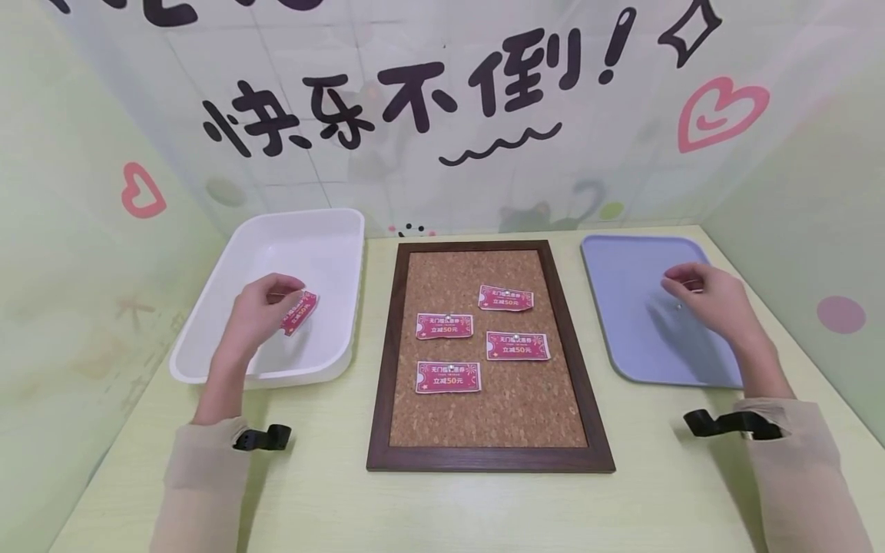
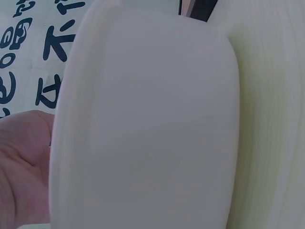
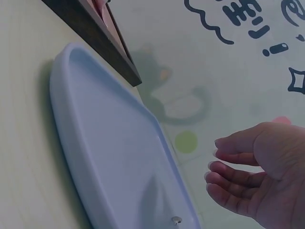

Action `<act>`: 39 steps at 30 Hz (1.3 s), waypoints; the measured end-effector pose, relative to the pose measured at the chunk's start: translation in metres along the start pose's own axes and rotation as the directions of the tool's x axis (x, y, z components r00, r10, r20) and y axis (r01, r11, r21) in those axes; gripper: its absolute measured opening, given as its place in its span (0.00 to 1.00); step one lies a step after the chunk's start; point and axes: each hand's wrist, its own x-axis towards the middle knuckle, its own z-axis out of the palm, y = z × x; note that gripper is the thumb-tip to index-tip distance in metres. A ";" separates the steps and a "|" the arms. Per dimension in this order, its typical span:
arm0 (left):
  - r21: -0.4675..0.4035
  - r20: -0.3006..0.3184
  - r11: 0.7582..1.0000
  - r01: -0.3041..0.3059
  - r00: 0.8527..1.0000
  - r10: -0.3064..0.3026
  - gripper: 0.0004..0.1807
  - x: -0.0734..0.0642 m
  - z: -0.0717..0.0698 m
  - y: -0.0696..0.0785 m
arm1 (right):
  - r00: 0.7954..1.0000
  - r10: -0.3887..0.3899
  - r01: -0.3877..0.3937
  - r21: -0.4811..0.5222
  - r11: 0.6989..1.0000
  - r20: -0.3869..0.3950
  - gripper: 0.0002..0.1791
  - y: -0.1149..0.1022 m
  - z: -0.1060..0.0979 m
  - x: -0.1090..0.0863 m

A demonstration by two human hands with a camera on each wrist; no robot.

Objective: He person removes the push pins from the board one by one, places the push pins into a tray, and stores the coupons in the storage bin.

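Observation:
My left hand (image 1: 256, 311) pinches a red paper coupon (image 1: 301, 313) with a jagged edge over the white bin (image 1: 349, 338). In the left wrist view the bin's wall hides the fingers and the coupon; only part of the palm (image 2: 24, 162) shows. Above the blue tray (image 1: 622, 269), my right hand (image 1: 708, 299) hangs with loosely bent fingers and nothing between them. A small pushpin (image 3: 177, 220) sits on the tray below that hand. Between the hands lies a framed cork board (image 1: 491, 415), with several matching coupons (image 1: 448, 377) pinned on it.
Walls with printed lettering (image 1: 415, 92) stand close behind and at both sides of the pale wooden table (image 1: 318, 476). Each wrist wears a black strap mount (image 1: 733, 424). The board's dark frame (image 1: 491, 459) lies between bin and tray.

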 end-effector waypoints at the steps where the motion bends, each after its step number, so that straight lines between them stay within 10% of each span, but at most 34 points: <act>1: -0.007 0.000 1.000 -0.011 1.000 0.011 0.16 0.000 0.001 0.002 | 1.000 -0.008 0.007 0.005 1.000 0.002 0.16 -0.003 0.001 0.000; 39: -0.061 0.095 0.977 -0.206 0.973 0.212 0.09 -0.015 0.056 0.068 | 0.928 -0.366 0.349 0.178 0.920 0.072 0.07 -0.122 0.050 -0.005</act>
